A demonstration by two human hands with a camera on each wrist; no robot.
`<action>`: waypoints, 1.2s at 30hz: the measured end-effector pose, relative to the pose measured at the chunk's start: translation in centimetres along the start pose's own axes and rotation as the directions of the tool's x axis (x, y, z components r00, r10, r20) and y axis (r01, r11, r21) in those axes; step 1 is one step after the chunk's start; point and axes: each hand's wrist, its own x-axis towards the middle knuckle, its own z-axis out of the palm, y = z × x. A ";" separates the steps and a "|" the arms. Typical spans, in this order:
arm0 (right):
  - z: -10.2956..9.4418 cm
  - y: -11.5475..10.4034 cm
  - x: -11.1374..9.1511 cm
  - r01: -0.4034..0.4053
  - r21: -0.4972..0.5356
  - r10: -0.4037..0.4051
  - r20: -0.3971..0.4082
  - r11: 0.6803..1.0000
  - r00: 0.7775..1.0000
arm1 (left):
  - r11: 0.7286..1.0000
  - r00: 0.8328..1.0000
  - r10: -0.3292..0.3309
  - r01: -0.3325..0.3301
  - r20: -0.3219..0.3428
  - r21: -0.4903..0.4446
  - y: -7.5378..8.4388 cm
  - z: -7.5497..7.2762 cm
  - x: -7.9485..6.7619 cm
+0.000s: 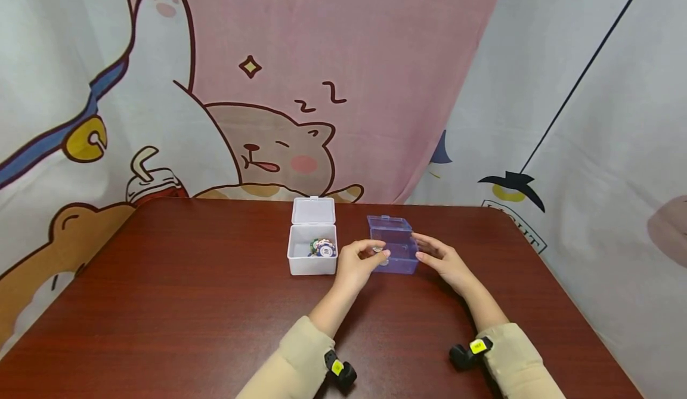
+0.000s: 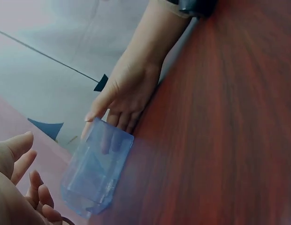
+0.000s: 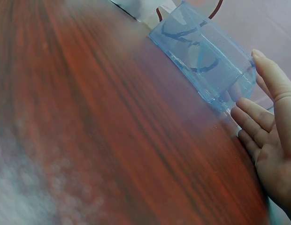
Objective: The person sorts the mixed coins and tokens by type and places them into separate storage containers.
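A clear blue plastic box (image 1: 397, 263) stands on the table, its hinged lid (image 1: 390, 224) raised. My right hand (image 1: 444, 262) has fingers and thumb at its right side. In the right wrist view the fingers (image 3: 252, 111) look fairly straight along the box's end. My left hand (image 1: 361, 260) is at the box's left side, thumb and index tips close together. Small whitish patches show beside that thumb in the head view, but the left wrist view shows no thing between the fingers. To the left, an open white box (image 1: 312, 266) holds several poker chips (image 1: 324, 248).
Both boxes stand near the far edge of the brown wooden table (image 1: 188, 291). Behind the table hangs a printed curtain (image 1: 397, 59) with cartoon animals. A small black device is strapped to each sleeve.
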 end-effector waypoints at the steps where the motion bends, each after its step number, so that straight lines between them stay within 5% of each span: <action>1: 0.0 0.0 0.0 0.001 0.003 -0.001 0.000 1.000 1.000 | 1.000 1.000 0.013 -0.013 0.012 0.003 0.1 -0.2 -0.1; 9: 0.1 0.0 0.0 0.006 0.016 -0.006 0.009 1.000 1.000 | 0.996 0.995 0.087 -0.087 0.056 -0.002 1.0 -1.6 -1.4; 16: 0.6 -3.2 -0.6 -0.010 0.010 0.010 0.023 1.000 1.000 | 0.997 0.990 0.067 -0.071 0.122 0.027 2.4 -2.9 -2.6; 18: 0.5 -3.3 -0.7 -0.012 0.006 0.012 0.022 1.000 1.000 | 0.996 0.987 0.075 -0.081 0.139 0.035 1.5 -3.1 -2.5; 36: 0.4 -2.7 -0.5 -0.025 0.019 0.024 0.020 1.000 1.000 | 0.989 0.974 0.104 -0.122 0.203 0.080 1.3 -7.3 -4.6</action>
